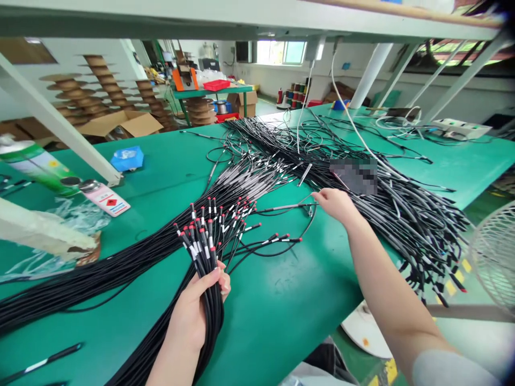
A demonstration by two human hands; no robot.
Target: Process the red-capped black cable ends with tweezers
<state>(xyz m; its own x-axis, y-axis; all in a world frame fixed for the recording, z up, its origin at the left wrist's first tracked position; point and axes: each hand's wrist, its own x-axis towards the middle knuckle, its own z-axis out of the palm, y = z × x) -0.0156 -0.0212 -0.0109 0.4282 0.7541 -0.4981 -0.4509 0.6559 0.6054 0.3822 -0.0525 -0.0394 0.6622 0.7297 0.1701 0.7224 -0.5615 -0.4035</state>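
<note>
My left hand (pixel 191 313) is closed around a thick bundle of black cables (pixel 214 316). Their red-tipped ends with white labels fan upward above my fist. To the right, my right hand (pixel 335 203) pinches the end of a thin cable (pixel 313 195) just above the table; its exact end is partly hidden by the fingers. Beside those fingertips lies a black-and-grey cable (pixel 281 207). A few red-tipped cables (pixel 277 239) rest loose between my hands. Behind them spreads a group of cables with grey sleeves (pixel 245 179).
A large heap of black cables (pixel 402 214) covers the right of the green table (pixel 289 289). At left stand a spray can (pixel 38 166), a white-and-pink bottle (pixel 105 198) and a blue tray (pixel 127 158). A shelf (pixel 241 24) crosses overhead; a fan (pixel 497 252) is at right.
</note>
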